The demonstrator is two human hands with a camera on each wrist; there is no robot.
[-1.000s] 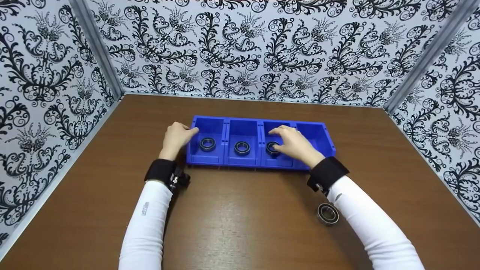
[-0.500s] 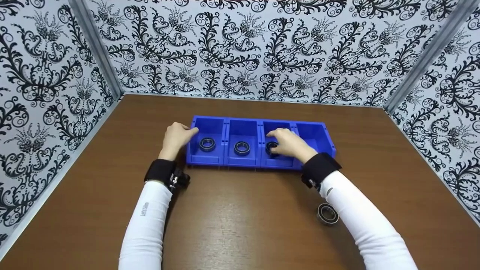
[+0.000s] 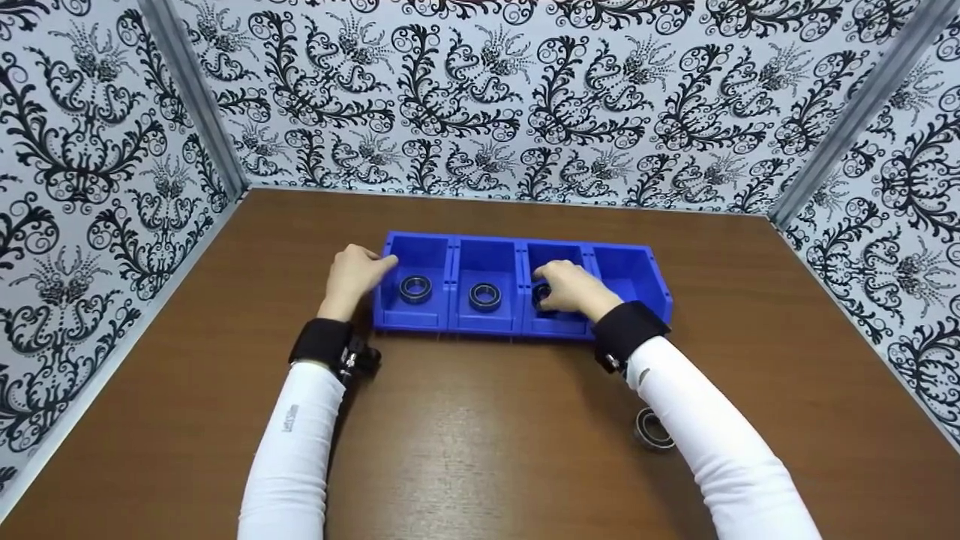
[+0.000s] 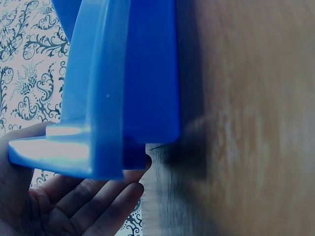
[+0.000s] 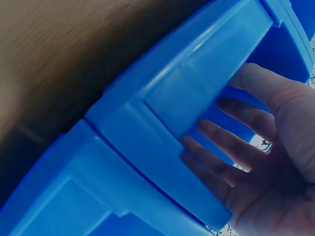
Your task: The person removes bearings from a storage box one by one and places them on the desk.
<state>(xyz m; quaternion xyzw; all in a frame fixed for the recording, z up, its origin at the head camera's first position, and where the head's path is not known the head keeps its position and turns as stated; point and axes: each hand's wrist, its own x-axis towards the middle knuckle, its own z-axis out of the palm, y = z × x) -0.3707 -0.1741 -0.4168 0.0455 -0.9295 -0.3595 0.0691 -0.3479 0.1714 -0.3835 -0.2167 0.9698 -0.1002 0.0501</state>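
Spare bearing sits nearer me than my right hand, which half-curls around the third-compartment bearing; can't tell if pinched. Leftward, my left hand grips blue bin row. Likely grasping; next needs firm pinch.

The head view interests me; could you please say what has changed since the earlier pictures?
The right hand has shifted slightly left over the third ring from the left in the blue tray; whether it grips it is unclear. The right sleeve moved left, now partly covering the loose ring. The left hand, tray and other rings stayed put.
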